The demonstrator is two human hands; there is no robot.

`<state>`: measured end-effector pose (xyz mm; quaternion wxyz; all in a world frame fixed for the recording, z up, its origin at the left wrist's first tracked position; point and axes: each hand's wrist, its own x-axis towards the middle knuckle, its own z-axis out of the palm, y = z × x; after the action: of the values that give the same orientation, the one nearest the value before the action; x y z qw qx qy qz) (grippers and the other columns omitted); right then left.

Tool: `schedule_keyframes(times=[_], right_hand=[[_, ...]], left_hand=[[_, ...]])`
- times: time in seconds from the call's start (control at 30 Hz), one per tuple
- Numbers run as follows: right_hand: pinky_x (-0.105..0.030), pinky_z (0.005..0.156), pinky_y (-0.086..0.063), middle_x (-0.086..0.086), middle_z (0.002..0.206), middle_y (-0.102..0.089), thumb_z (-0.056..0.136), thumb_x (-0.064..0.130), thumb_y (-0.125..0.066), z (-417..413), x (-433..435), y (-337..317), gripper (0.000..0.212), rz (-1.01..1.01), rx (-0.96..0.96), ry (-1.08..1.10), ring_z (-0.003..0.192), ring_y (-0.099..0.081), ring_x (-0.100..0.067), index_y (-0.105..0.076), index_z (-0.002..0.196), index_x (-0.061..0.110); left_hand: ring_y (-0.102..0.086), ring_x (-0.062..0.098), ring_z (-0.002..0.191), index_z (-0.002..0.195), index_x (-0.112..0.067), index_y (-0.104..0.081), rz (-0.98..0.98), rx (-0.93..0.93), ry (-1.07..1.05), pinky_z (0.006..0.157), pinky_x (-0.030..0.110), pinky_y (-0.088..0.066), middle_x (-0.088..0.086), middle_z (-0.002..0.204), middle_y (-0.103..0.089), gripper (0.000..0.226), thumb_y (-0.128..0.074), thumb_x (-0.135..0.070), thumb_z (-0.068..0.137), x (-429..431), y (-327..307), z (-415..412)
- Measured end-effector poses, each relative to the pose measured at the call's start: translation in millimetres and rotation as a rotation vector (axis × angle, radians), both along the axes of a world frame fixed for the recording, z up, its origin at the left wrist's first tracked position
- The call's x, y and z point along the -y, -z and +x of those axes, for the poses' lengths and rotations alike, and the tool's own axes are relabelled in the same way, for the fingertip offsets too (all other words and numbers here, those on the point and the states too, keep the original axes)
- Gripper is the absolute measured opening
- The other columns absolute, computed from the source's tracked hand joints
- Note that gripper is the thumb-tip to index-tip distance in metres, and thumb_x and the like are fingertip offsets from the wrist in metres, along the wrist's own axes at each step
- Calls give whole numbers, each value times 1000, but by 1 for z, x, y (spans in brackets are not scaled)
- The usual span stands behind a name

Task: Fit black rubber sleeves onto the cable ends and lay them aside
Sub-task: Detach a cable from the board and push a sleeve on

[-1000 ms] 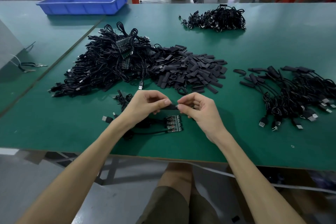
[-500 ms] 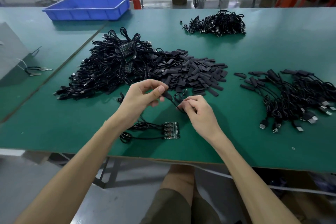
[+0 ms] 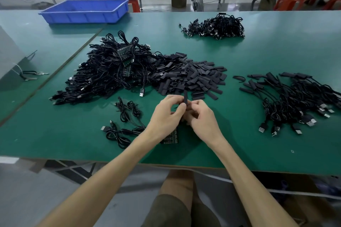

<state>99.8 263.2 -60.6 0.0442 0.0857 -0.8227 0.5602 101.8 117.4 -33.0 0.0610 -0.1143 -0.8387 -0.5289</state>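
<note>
Counter (image 3: 258, 57): green. Carries a cable heap (image 3: 107, 75) at left, sleeved cables (image 3: 295, 101) at right and a loose sleeve pile (image 3: 191, 75) between them.
Bin (image 3: 84, 12): blue, far left corner; contents cannot be told.
Left hand (image 3: 166, 116), right hand (image 3: 203, 118): touching above the near edge, fingers curled, pinching the lower end of the sleeve (image 3: 185, 96). Half a second ago they were apart.
Sleeve: black, long axis upright, free end pointing toward the pile; earlier slanted.
</note>
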Motion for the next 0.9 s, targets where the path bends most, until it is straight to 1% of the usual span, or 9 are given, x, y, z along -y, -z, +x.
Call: schedule_keyframes(times=[0.1,0.2,0.3,0.37,0.43,0.57,0.67,0.8,0.9], right_hand=[[-23,66,-52,-4,102,-68,97,10,-72,1,0,-2,17,-86,48,-12,70,-73,-10,-72,93,27],[-17,60,-48,6,92,-78,98,9,-69,2,-1,-2,14,-157,72,-6,65,-73,-16,-74,101,21],[-16,59,-46,-3,85,-77,100,7,-65,2,-2,-2,12,-243,67,38,63,-71,-20,-74,100,15],[-19,58,-44,-7,81,-74,101,5,-62,0,-3,-1,11,-324,74,103,61,-66,-18,-72,101,10],[-19,58,-44,-8,80,-73,101,4,-60,-2,-3,-1,11,-338,80,157,59,-63,-14,-70,100,8],[-15,56,-44,-3,77,-74,101,5,-60,-2,-3,1,14,-265,74,134,60,-66,-10,-71,96,12],[-16,58,-45,-3,77,-72,102,4,-58,0,-3,2,12,-242,74,100,62,-65,-9,-70,99,5],[-19,65,-45,-8,79,-70,102,4,-59,5,-4,1,10,-211,56,13,66,-65,-14,-67,98,6],[-15,61,-42,-7,80,-65,101,0,-55,6,-5,6,15,-171,138,-6,64,-60,-2,-63,112,-5]], left_hand=[[-72,10,87,110,-13,-71,88,-10,-65,69,21,-58,-3,108,-73,19,-52,-14,105,-2,-2,1],[-72,7,88,108,-15,-67,66,-97,-46,78,25,-58,-7,95,-76,20,-47,-16,108,-3,-9,1],[-72,12,82,109,-14,-62,83,-154,-49,77,30,-58,-4,88,-74,19,-42,-15,109,-6,-30,-4],[-70,23,70,108,-12,-60,174,-188,-16,69,35,-57,1,82,-73,19,-41,-13,110,-8,-49,-8],[-65,25,59,111,-7,-60,355,-152,39,60,36,-54,3,77,-69,21,-40,-12,110,-15,-68,-12],[-46,11,52,119,-2,-59,787,74,154,52,24,-36,-1,73,-58,24,-38,-12,111,-39,-99,-27],[-38,6,46,117,0,-57,1068,326,245,42,17,-29,0,71,-52,24,-36,-8,110,-58,-115,-39],[-34,4,36,106,0,-53,1396,702,245,34,15,-25,-2,67,-42,27,-28,-7,111,-87,-114,-51],[-32,7,31,93,-6,-49,1637,846,168,31,19,-22,-2,71,-36,35,-18,4,106,-106,-105,-57]])
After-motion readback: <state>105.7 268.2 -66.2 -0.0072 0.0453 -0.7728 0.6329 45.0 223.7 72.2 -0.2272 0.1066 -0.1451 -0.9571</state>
